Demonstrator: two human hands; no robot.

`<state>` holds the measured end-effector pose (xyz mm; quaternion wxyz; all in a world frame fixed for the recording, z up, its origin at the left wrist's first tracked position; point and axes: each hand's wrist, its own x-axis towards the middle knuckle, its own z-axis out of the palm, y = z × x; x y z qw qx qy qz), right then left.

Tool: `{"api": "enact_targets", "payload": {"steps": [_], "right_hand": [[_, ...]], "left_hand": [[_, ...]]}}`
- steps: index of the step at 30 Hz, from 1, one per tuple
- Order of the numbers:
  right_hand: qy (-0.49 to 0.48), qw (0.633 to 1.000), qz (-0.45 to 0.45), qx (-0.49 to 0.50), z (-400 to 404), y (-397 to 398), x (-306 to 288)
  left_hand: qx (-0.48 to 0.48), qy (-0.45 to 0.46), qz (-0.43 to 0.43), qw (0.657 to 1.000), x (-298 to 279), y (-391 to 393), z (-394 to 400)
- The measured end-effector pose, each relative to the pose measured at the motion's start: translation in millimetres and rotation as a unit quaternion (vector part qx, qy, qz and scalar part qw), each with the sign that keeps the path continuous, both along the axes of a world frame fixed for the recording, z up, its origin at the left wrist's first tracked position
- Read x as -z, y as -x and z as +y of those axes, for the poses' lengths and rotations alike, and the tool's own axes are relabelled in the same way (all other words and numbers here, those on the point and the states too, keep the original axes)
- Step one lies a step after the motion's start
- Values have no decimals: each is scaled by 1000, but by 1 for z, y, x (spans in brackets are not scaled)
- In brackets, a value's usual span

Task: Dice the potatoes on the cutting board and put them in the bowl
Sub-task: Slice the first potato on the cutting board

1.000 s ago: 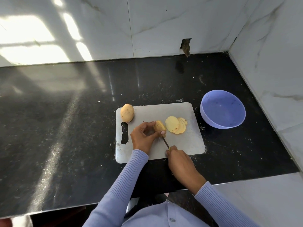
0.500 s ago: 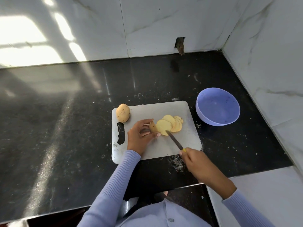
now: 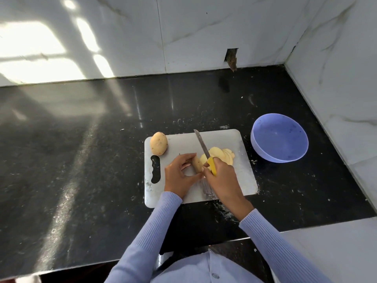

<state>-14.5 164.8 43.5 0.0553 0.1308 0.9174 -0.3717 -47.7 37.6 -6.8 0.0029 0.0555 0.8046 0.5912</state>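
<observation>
A grey cutting board [image 3: 240, 180] lies on the black counter. A whole potato [image 3: 158, 143] sits at its far left corner. My left hand [image 3: 179, 176] pinches a small potato end piece [image 3: 197, 164] between thumb and fingers. My right hand [image 3: 221, 180] grips a yellow-handled knife [image 3: 204, 149], blade pointing away from me, just right of that piece. A fan of potato slices [image 3: 223, 155] lies beside the blade, partly hidden by my right hand. The lilac bowl [image 3: 279, 137] stands right of the board with nothing in it.
White marble walls close off the counter at the back and on the right, near the bowl. The counter's front edge runs just under my forearms. A wide stretch of black counter [image 3: 71, 150] extends to the left of the board.
My right hand moved from the board's front right edge to the potato piece, and the knife swung to point away from me. My left hand kept hold of the end piece.
</observation>
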Motion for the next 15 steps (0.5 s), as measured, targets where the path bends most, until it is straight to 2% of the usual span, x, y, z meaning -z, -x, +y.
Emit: {"api": "enact_targets", "payload": {"steps": [6, 15], "right_hand": [[12, 999, 31, -23, 5, -9, -6], [-63, 994, 2, -92, 7, -36, -5]], "left_hand": [[-27, -26, -21, 999, 2, -3, 2], [-49, -49, -54, 996, 1, -3, 3]]}}
